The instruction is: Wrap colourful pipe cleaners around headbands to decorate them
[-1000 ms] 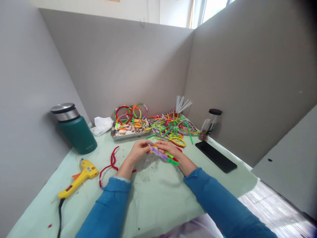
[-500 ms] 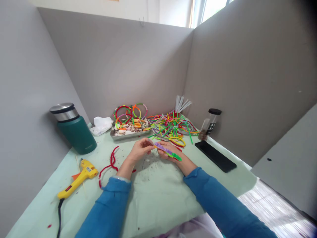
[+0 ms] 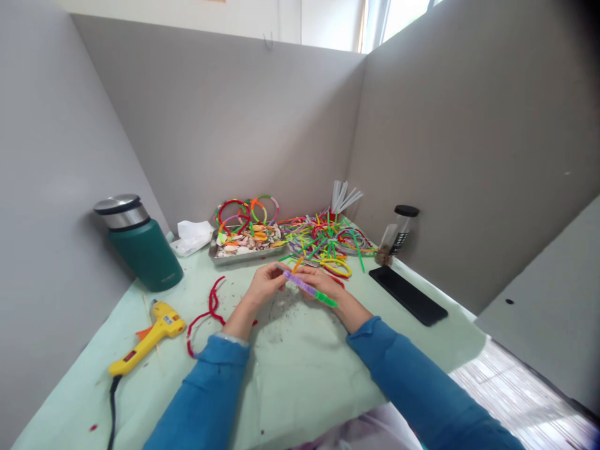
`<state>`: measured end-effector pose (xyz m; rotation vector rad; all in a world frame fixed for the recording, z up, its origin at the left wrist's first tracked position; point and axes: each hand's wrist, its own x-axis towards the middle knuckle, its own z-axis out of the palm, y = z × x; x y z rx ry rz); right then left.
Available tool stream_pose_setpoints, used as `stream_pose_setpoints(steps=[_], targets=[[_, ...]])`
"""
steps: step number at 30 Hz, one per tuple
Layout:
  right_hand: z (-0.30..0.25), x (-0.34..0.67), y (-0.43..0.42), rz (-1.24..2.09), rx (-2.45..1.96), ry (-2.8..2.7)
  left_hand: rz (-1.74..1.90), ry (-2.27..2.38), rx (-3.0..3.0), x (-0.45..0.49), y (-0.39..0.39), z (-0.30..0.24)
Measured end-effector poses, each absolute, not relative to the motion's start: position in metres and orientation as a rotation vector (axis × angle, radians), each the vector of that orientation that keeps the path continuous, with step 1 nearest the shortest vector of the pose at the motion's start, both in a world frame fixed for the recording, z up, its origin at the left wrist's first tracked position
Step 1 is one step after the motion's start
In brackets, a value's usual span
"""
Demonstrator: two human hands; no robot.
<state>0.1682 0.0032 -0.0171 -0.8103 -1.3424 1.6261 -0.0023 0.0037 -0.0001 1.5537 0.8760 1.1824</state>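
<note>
Tilted lower than half a second ago, the purple-green strip (image 3: 307, 288) sits pinched between my left hand (image 3: 263, 286) and right hand (image 3: 324, 282), both grasping it above the bench (image 3: 300, 375).

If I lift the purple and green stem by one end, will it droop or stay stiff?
The purple and green stem would probably keep straight: it spans left hand and right hand without sagging. It seems light, pinched by fingertips only. The bent stems in the pile suggest it bends easily.
</note>
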Motion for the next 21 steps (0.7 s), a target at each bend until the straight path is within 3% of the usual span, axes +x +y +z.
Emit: stream_pose_setpoints(steps=[7,21], targets=[[-0.022,0.162,0.005,1.618,-0.798,-1.341,1.199,0.963,1.508,-0.002,0.005,-0.004],[-0.028,0.151,0.004,1.290,-0.939,-1.428,1.210,1.120,1.499,-0.004,0.016,-0.016]])
